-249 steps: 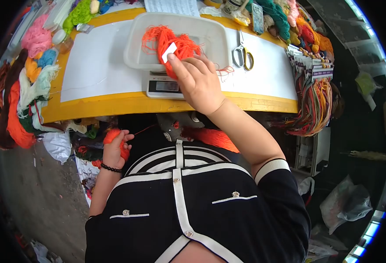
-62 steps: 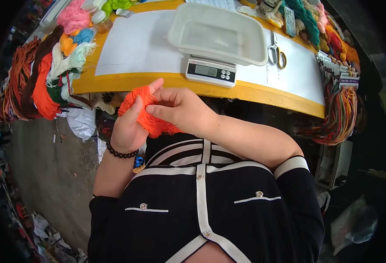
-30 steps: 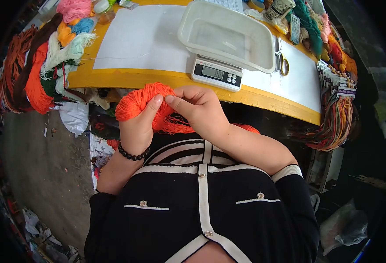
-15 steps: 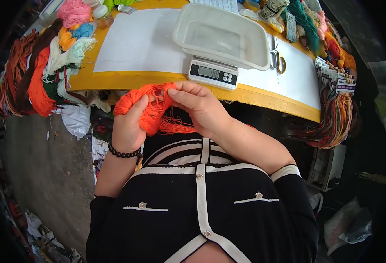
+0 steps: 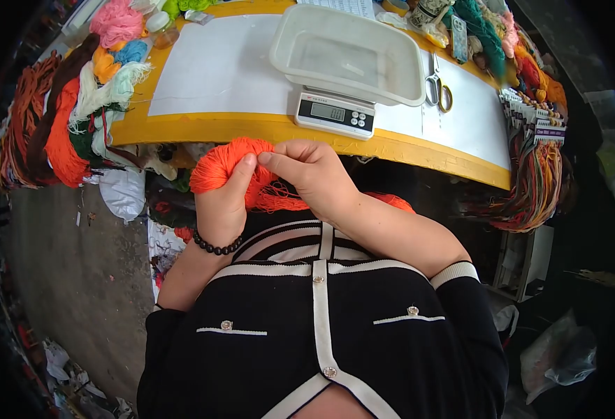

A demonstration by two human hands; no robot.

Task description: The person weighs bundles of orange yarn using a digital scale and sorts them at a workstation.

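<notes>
A bundle of orange-red thread (image 5: pixel 213 167) is held up in front of the table's near edge. My left hand (image 5: pixel 223 199) is wrapped round it from below, thumb on top. My right hand (image 5: pixel 314 171) pinches at the bundle's right side, its thumb and forefinger close to my left thumb. What lies between those fingertips is too small to make out clearly, but it appears to be the same thread. Loose orange strands (image 5: pixel 279 199) hang under my right hand towards my lap, and more orange thread (image 5: pixel 391 202) shows beyond my right forearm.
A digital scale (image 5: pixel 335 115) carries a translucent plastic tub (image 5: pixel 391 91) on the yellow-edged table (image 5: pixel 251 129). Scissors (image 5: pixel 433 87) lie right of it. Coloured yarn skeins (image 5: pixel 63 140) hang at the left edge; carded threads (image 5: pixel 538 167) hang at the right.
My left hand and the thread bundle have shifted slightly right, and the bundle looks more compact. My right hand has drawn in closer to my left thumb, still pinching.
</notes>
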